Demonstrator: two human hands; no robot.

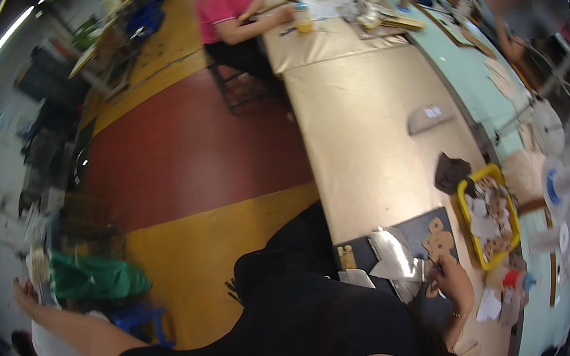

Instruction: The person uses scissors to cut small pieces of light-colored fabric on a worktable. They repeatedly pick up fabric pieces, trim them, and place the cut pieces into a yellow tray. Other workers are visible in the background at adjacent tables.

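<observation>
My left hand (25, 295) is stretched far out to the left, its fingers apart and somewhat blurred, near a green cloth bag (96, 276). At the lower right my right hand (452, 285) is closed over a dark flat board (418, 230) on the table. Its fingertips pinch something small and shiny that I cannot make out, at the edge of a glossy silver sheet piece (392, 254). Beside it on the board lie brown cut-out pieces (438, 238) with rounded outlines. A smaller silver piece (357, 278) lies at the board's near left.
Right of the board stands a yellow basket (466, 226) of brown and white pieces. Behind it are a dark folded item (451, 172) and a grey-brown bundle (428, 117). Thread cones (568, 182) stand at right. A person in pink (225, 6) sits at the table's far end.
</observation>
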